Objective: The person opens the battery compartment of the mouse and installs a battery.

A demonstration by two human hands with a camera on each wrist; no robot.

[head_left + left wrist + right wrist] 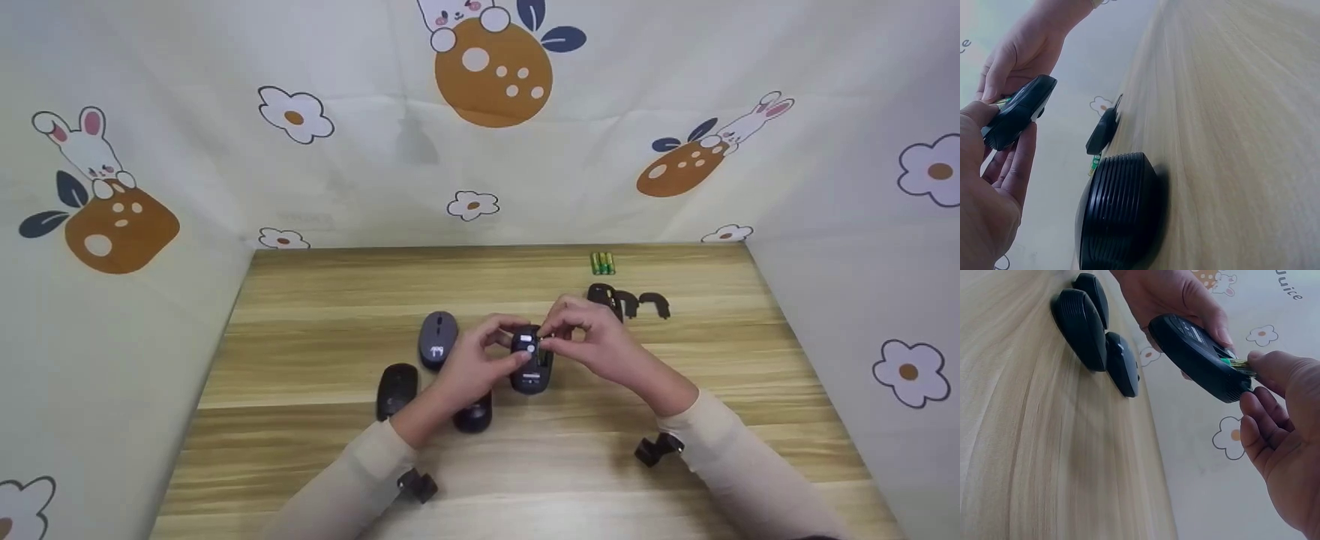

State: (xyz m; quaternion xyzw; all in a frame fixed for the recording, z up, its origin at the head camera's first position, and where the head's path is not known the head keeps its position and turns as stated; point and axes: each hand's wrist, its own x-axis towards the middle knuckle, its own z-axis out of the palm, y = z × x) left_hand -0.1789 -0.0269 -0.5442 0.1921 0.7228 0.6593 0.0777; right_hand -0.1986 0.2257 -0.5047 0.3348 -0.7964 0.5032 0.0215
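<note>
A black computer mouse [531, 381] is held underside up, above the table, in my left hand [472, 364]. Its battery compartment lies uncovered in the head view. My left thumb rests on the underside while the fingers support the mouse [1023, 109] from the other side. Between thumb and forefinger, my right hand [596, 341] pinches a green and gold battery [1240, 367]. One end of that battery sits at the compartment of the mouse [1193, 354], partly hidden by my right fingers in the head view.
Left of my hands lie a grey mouse [438, 334] and a black mouse [397, 388]; another black mouse [474, 417] sits below my left hand. Behind my right hand are a black mouse [601, 294], curved black covers [655, 303] and several green batteries [603, 263]. Patterned cloth walls [375, 165] surround the table.
</note>
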